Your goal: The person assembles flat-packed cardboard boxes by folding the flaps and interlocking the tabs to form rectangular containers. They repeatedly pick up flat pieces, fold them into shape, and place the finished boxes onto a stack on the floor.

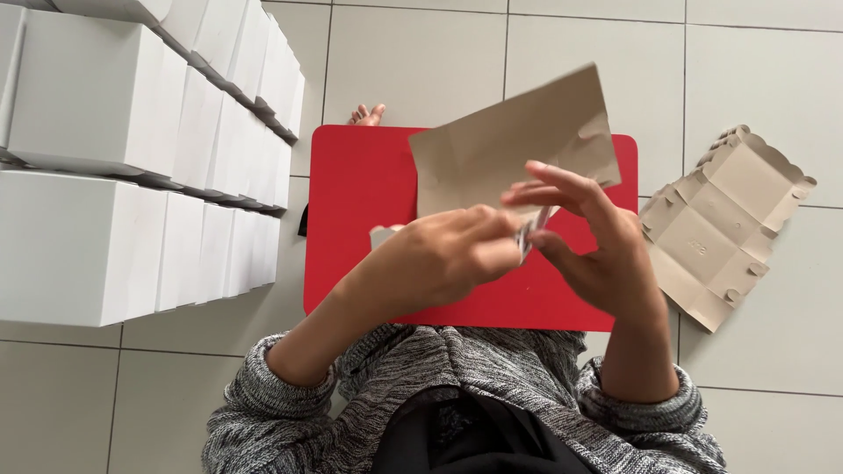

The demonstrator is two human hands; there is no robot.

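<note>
Cardboard blank (514, 140) — grey-brown, creased, tilted; left hand (448, 254) and right hand (588, 246) grip pinching lower edge.

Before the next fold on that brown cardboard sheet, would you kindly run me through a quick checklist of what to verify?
1. Both hands on the cardboard sheet: left hand and right hand grip its lower edge: ok.
2. Sheet lifted off the red board: ok.
3. Crease lines on the held sheet: cannot tell.
4. Spare flat blank within reach on the floor at the right: ok.
5. White boxes stacked apart at the left: ok.
</note>
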